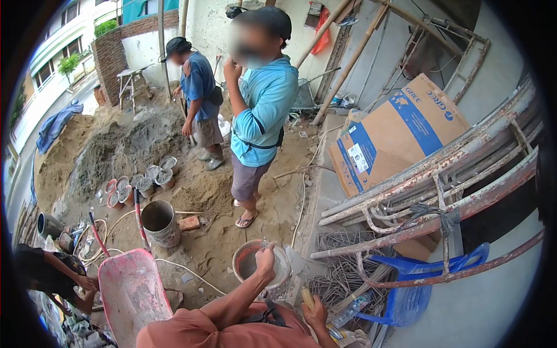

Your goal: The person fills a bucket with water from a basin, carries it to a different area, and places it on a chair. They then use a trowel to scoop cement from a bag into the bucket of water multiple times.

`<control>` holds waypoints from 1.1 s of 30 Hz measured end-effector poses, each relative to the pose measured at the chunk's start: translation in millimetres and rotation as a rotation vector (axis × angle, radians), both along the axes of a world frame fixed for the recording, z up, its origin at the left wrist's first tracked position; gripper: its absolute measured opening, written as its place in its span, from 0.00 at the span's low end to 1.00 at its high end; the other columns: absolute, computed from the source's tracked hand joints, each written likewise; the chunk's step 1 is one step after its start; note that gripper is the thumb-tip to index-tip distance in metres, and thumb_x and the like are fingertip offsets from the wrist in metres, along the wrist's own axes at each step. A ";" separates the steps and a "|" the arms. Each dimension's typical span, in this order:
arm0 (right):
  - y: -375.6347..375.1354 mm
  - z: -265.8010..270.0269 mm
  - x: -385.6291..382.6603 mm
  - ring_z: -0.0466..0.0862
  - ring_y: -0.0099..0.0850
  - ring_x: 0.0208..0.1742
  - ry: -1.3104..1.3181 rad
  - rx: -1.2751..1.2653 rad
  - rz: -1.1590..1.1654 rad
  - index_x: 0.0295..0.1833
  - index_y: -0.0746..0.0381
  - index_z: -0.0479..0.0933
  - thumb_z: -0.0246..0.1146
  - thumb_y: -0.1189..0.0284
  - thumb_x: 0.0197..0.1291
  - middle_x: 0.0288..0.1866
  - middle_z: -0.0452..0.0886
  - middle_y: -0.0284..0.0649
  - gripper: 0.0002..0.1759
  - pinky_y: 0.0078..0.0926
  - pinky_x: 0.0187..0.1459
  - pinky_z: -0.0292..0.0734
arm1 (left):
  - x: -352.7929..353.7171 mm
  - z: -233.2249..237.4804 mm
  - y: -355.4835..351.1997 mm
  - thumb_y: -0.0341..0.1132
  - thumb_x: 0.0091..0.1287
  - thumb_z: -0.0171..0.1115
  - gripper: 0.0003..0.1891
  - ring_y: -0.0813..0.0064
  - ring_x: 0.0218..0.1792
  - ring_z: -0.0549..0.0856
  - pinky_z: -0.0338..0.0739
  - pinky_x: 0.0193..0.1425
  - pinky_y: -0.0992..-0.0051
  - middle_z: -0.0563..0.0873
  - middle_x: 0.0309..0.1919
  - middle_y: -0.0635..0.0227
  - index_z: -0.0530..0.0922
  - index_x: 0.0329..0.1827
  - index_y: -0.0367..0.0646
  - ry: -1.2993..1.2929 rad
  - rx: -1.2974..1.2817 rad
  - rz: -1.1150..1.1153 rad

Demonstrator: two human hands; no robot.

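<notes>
My left hand (266, 262) is closed in a fist over a round bucket (237, 265) with a grey-coated inside. What the fist grips, perhaps the bucket's rim or handle, is hidden. Lower and to the right, my right hand (315, 313) is wrapped round the wooden handle of a trowel (307, 297). Its greyish blade points up beside the bucket and blends into the ground.
A red-rimmed wheelbarrow (130, 290) and a tall bucket (161, 223) stand to the left. A person in light blue (264, 98) stands ahead. Rusty metal frames (429, 232), bent rods (348, 264) and a blue plastic chair (406, 296) crowd the right.
</notes>
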State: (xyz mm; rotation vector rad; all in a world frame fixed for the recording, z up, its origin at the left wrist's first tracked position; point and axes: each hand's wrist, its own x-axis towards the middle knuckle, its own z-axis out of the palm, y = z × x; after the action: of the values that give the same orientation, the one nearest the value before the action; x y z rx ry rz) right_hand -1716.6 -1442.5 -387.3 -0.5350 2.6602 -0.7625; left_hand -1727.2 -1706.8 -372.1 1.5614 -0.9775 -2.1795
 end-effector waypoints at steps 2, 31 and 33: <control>5.6 -4.6 0.1 0.83 0.54 0.37 0.009 -0.077 -0.024 0.44 0.62 0.73 0.67 0.61 0.50 0.32 0.81 0.53 0.20 0.46 0.36 0.75 | 2.8 11.2 -1.5 0.41 0.65 0.58 0.22 0.71 0.41 0.78 0.72 0.45 0.67 0.80 0.42 0.59 0.74 0.53 0.28 0.015 0.038 -0.024; 197.6 -80.6 130.5 0.68 0.23 0.10 -0.459 -0.487 -1.150 0.35 0.62 0.69 0.65 0.69 0.54 0.15 0.68 0.32 0.12 0.24 0.10 0.64 | -45.7 -1.5 76.2 0.44 0.66 0.59 0.16 0.79 0.27 0.70 0.64 0.32 0.74 0.75 0.27 0.72 0.77 0.43 0.37 -0.033 -0.095 -0.254; 200.0 -89.4 138.5 0.68 0.22 0.10 -0.429 -0.513 -1.153 0.35 0.62 0.69 0.65 0.68 0.54 0.15 0.68 0.32 0.13 0.23 0.10 0.63 | -50.1 -3.6 84.4 0.42 0.65 0.59 0.18 0.76 0.31 0.73 0.67 0.38 0.73 0.77 0.28 0.69 0.79 0.43 0.32 -0.033 -0.112 -0.271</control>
State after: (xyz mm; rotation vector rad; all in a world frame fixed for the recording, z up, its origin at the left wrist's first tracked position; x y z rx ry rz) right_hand -1578.1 -1242.5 -476.8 1.0658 2.1478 -1.6168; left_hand -1777.3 -1622.3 -375.7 1.4927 -1.3672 -2.2316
